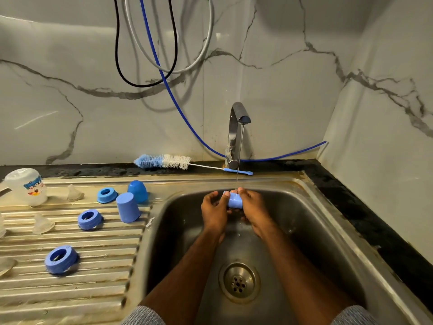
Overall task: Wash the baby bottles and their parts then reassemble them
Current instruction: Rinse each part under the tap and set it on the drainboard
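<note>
Over the steel sink (311,221), my left hand (214,212) and my right hand (254,207) both hold a blue bottle cap (235,201) under a thin stream of water from the tap (236,127). On the ridged drainboard (70,287) to the left stand two more blue caps (128,207) (137,190) mouth down, three blue screw rings (107,195) (89,218) (61,259), two clear teats (74,193) (42,224) and a clear bottle (27,186) upside down.
A blue and white bottle brush (164,161) lies along the back ledge behind the drainboard. The drain strainer (239,281) sits at the sink's bottom. Cables and a blue hose (164,76) hang on the marble wall. A dark counter (365,207) runs on the right.
</note>
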